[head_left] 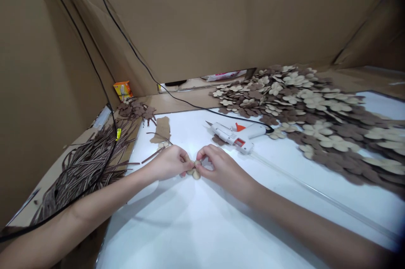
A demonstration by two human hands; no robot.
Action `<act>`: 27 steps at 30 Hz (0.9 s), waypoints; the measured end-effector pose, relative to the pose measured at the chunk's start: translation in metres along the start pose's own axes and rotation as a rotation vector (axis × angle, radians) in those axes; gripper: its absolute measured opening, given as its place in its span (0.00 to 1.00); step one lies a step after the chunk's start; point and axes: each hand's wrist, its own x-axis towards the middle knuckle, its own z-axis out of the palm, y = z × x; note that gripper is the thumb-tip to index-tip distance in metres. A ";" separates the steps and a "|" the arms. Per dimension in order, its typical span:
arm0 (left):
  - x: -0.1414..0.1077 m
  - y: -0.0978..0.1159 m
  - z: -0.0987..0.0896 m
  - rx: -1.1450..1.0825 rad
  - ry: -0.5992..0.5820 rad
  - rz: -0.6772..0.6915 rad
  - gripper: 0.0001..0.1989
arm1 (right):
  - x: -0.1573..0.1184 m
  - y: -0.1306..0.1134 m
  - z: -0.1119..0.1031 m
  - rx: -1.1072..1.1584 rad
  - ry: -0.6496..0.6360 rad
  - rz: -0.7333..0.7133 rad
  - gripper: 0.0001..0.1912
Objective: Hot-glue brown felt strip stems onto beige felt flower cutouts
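Hands: the left hand (167,162) and right hand (224,168) are both narrowly closed, with their fingertips meeting as they pinch a small piece between them.

Held piece: a cream petal cluster (194,171) sits at the fingertips, over the middle of the desk and nearer its left side; its exact form is partly hidden by the fingers.

Desk: the white desk top (164,235) runs under both forearms, with cardboard showing along its left and far edges.

Right of the hands: a long transparent rod (319,195) lies on the desk, running toward the right edge.

Just past the hands: a white hot glue gun (236,136) with an orange part on top lies on its side, its nozzle pointing left, with a brown scrap (219,140) partly under it.

Left edge: loose brown strips (85,168) are heaped on cardboard beside the desk, some reaching onto it. Two small cream petals (163,144) and a brown scrap (161,130) lie just past the left hand.

Far right: a broad spread of brown and cream flower cut-outs (294,108) covers the far right of the desk.

Far left corner: a heap of brown cut-outs (137,111) lies near an orange-and-yellow box (122,90).

Behind: a black cable (136,56) drapes down in front of the cardboard walls (177,16).
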 end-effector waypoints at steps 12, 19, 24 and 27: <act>0.001 -0.001 0.000 -0.019 -0.002 -0.015 0.12 | -0.014 0.018 -0.013 -0.078 0.038 -0.458 0.12; 0.000 0.001 -0.002 -0.021 -0.039 -0.014 0.13 | -0.020 0.024 -0.006 -0.271 0.027 -0.613 0.17; 0.001 -0.003 -0.007 0.015 -0.065 -0.017 0.14 | -0.021 0.024 -0.010 -0.339 0.000 -0.659 0.18; 0.002 -0.004 -0.011 0.025 -0.111 -0.008 0.15 | -0.020 0.021 -0.011 -0.372 -0.039 -0.682 0.18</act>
